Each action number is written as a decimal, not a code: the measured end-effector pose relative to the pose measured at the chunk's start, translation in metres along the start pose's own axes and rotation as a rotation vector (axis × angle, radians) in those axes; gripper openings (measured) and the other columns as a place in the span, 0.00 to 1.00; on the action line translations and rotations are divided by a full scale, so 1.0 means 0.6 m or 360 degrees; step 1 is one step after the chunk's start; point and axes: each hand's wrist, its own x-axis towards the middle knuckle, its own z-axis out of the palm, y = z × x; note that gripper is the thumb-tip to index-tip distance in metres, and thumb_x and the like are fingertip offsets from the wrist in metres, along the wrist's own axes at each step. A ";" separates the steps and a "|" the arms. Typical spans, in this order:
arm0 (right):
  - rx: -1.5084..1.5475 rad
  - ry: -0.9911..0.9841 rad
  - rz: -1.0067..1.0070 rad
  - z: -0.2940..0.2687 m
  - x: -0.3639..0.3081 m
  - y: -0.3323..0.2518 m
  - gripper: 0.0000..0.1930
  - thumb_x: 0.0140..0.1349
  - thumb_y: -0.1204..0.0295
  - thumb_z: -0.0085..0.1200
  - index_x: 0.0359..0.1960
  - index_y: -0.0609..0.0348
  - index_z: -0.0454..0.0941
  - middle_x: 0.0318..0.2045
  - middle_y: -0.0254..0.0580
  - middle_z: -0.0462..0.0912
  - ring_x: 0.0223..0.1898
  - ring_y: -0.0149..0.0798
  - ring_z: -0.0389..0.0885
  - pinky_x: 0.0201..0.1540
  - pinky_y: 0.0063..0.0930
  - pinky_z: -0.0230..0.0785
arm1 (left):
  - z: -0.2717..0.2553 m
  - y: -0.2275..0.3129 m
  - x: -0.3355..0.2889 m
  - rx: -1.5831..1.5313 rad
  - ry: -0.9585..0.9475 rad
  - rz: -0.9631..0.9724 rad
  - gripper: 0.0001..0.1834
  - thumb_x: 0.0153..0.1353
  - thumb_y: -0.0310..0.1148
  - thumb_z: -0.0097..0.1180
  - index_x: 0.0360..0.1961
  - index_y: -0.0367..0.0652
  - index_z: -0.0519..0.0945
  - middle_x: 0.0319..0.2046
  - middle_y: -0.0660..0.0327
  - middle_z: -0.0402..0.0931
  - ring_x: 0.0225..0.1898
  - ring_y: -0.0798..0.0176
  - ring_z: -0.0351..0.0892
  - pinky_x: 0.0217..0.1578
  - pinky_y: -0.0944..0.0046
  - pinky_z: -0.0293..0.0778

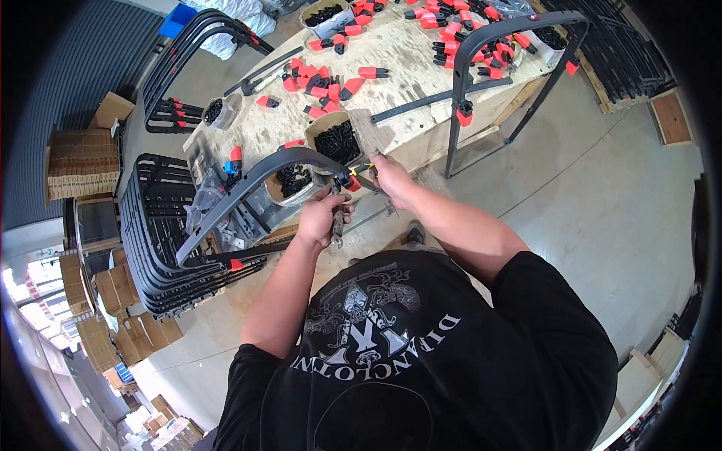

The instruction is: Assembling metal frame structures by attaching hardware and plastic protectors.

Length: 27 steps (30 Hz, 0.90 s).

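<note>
My left hand [319, 218] is closed around a grey metal hand tool [338, 228], whose exact kind I cannot make out. Just above that hand is a red-and-black plastic clip [353, 183] on the end of a curved black tubular frame [278, 160]. My right hand [392, 183] is closed at the right of the clip, its fingers gripping a thin tool with a yellow part [362, 168] that points toward the clip. The frame arches over the table's near edge. Behind the clip stands a box of small black parts [338, 143].
Red-and-black clips [320, 81] lie scattered on the wooden table [398, 56]. A second box of black parts [293, 180] sits under the frame. Another black frame [519, 26] leans over the table's right end. Stacked frames [150, 233] stand at left, near cardboard boxes [84, 164].
</note>
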 end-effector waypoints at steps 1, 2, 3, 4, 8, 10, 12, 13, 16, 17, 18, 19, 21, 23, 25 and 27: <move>-0.0143 -0.0037 0.0061 -0.005 0.003 -0.002 0.20 0.72 0.58 0.46 0.52 0.61 0.76 0.39 0.40 0.78 0.40 0.33 0.73 0.46 0.31 0.66 | -0.002 0.003 -0.001 -0.0006 0.0004 0.0001 0.26 0.66 0.23 0.54 0.64 0.30 0.66 0.45 0.50 0.78 0.34 0.60 0.82 0.29 0.64 0.80; -0.0286 -0.0075 0.0121 -0.011 0.005 -0.005 0.25 0.72 0.57 0.45 0.60 0.64 0.75 0.47 0.46 0.81 0.47 0.36 0.76 0.55 0.36 0.67 | -0.003 0.005 -0.002 -0.0011 -0.0054 0.0006 0.24 0.66 0.23 0.54 0.63 0.30 0.67 0.45 0.51 0.78 0.35 0.61 0.82 0.30 0.65 0.80; -0.0291 -0.0080 0.0123 -0.017 0.009 -0.007 0.25 0.72 0.57 0.45 0.60 0.64 0.75 0.47 0.46 0.81 0.47 0.36 0.76 0.55 0.36 0.67 | -0.003 0.007 -0.004 -0.0016 -0.0113 0.0011 0.23 0.66 0.23 0.54 0.62 0.30 0.68 0.45 0.51 0.78 0.36 0.61 0.82 0.31 0.65 0.80; -0.0429 -0.0116 0.0015 -0.028 0.016 -0.006 0.25 0.73 0.56 0.45 0.59 0.64 0.75 0.48 0.47 0.81 0.49 0.37 0.76 0.55 0.36 0.67 | 0.001 0.013 -0.005 -0.0016 -0.0116 0.0009 0.23 0.66 0.23 0.54 0.62 0.30 0.68 0.45 0.51 0.78 0.36 0.61 0.82 0.31 0.65 0.80; -0.0736 -0.0258 -0.0410 -0.044 0.030 -0.009 0.26 0.74 0.53 0.44 0.56 0.65 0.76 0.43 0.46 0.83 0.44 0.38 0.80 0.49 0.36 0.70 | 0.016 0.021 -0.007 0.0012 -0.0184 0.0032 0.23 0.66 0.22 0.53 0.61 0.31 0.68 0.47 0.50 0.77 0.36 0.59 0.83 0.33 0.64 0.80; -0.0915 -0.0397 -0.0214 -0.046 0.020 -0.046 0.26 0.75 0.53 0.44 0.55 0.65 0.77 0.39 0.45 0.84 0.39 0.37 0.81 0.44 0.35 0.72 | 0.012 0.001 -0.005 0.0066 -0.0166 0.0069 0.23 0.67 0.24 0.52 0.62 0.30 0.68 0.49 0.48 0.77 0.33 0.58 0.83 0.33 0.64 0.80; -0.1094 -0.0524 -0.0016 -0.036 -0.002 -0.083 0.26 0.75 0.52 0.44 0.54 0.66 0.77 0.35 0.44 0.84 0.34 0.36 0.82 0.38 0.35 0.73 | -0.005 -0.063 0.018 0.0710 -0.0113 0.0456 0.20 0.67 0.25 0.53 0.59 0.29 0.71 0.46 0.50 0.80 0.36 0.57 0.85 0.36 0.61 0.81; -0.0951 -0.0426 0.0237 -0.022 -0.011 -0.092 0.24 0.74 0.53 0.46 0.49 0.66 0.78 0.30 0.42 0.83 0.32 0.38 0.79 0.39 0.36 0.71 | -0.019 -0.094 0.041 0.0907 -0.0027 0.0436 0.14 0.67 0.28 0.55 0.51 0.31 0.75 0.40 0.52 0.83 0.40 0.54 0.87 0.38 0.58 0.82; -0.0811 -0.0302 0.0500 -0.017 -0.012 -0.098 0.24 0.74 0.52 0.47 0.43 0.66 0.80 0.25 0.39 0.80 0.28 0.39 0.76 0.36 0.36 0.69 | 0.021 -0.093 0.056 0.2033 0.0484 0.0405 0.19 0.64 0.32 0.59 0.51 0.31 0.75 0.38 0.49 0.84 0.41 0.57 0.87 0.43 0.56 0.82; -0.0815 -0.0295 0.0512 -0.016 -0.010 -0.099 0.24 0.74 0.52 0.48 0.43 0.66 0.80 0.25 0.39 0.79 0.26 0.38 0.75 0.33 0.35 0.69 | 0.017 -0.106 0.072 0.2019 0.0566 0.0614 0.17 0.61 0.33 0.59 0.46 0.31 0.77 0.33 0.50 0.83 0.35 0.56 0.86 0.38 0.55 0.81; -0.0825 -0.0295 0.0510 -0.016 0.000 -0.091 0.24 0.74 0.52 0.48 0.43 0.66 0.80 0.25 0.39 0.79 0.26 0.38 0.75 0.33 0.35 0.69 | 0.008 -0.103 0.081 0.2008 0.0569 0.0617 0.17 0.61 0.33 0.59 0.46 0.31 0.77 0.33 0.50 0.83 0.35 0.56 0.86 0.38 0.55 0.81; -0.0925 -0.0276 0.0234 -0.031 0.020 -0.071 0.24 0.74 0.52 0.47 0.42 0.66 0.80 0.25 0.39 0.79 0.25 0.37 0.76 0.30 0.34 0.69 | 0.020 -0.074 0.075 0.1230 0.0286 0.0177 0.14 0.61 0.33 0.59 0.42 0.33 0.77 0.31 0.53 0.82 0.32 0.59 0.85 0.31 0.59 0.77; -0.1022 -0.0249 -0.0047 -0.053 0.052 -0.036 0.25 0.74 0.51 0.47 0.42 0.66 0.80 0.26 0.40 0.79 0.23 0.36 0.76 0.28 0.32 0.69 | 0.018 -0.011 0.053 -0.0267 -0.0143 -0.0302 0.12 0.60 0.33 0.57 0.41 0.36 0.78 0.25 0.61 0.76 0.23 0.65 0.76 0.19 0.66 0.65; -0.1063 -0.0362 -0.0446 -0.063 0.055 -0.026 0.25 0.74 0.51 0.46 0.42 0.65 0.80 0.27 0.40 0.79 0.23 0.35 0.79 0.25 0.31 0.72 | 0.011 0.021 0.033 -0.0841 -0.0445 -0.0411 0.12 0.59 0.33 0.57 0.41 0.37 0.78 0.23 0.64 0.72 0.19 0.66 0.69 0.19 0.65 0.64; -0.0948 -0.0332 -0.0168 -0.045 0.030 -0.036 0.24 0.74 0.51 0.46 0.41 0.65 0.80 0.28 0.40 0.80 0.25 0.35 0.80 0.26 0.32 0.73 | 0.001 -0.007 0.035 -0.0384 -0.0335 -0.0198 0.12 0.59 0.31 0.58 0.42 0.36 0.77 0.25 0.62 0.74 0.21 0.63 0.73 0.22 0.63 0.69; -0.0668 -0.0221 0.0256 -0.003 -0.012 -0.069 0.24 0.75 0.52 0.46 0.42 0.65 0.79 0.29 0.39 0.81 0.27 0.36 0.81 0.28 0.33 0.74 | -0.014 -0.071 0.049 0.0580 -0.0169 0.0210 0.17 0.60 0.32 0.60 0.46 0.32 0.76 0.30 0.57 0.79 0.25 0.56 0.80 0.27 0.58 0.76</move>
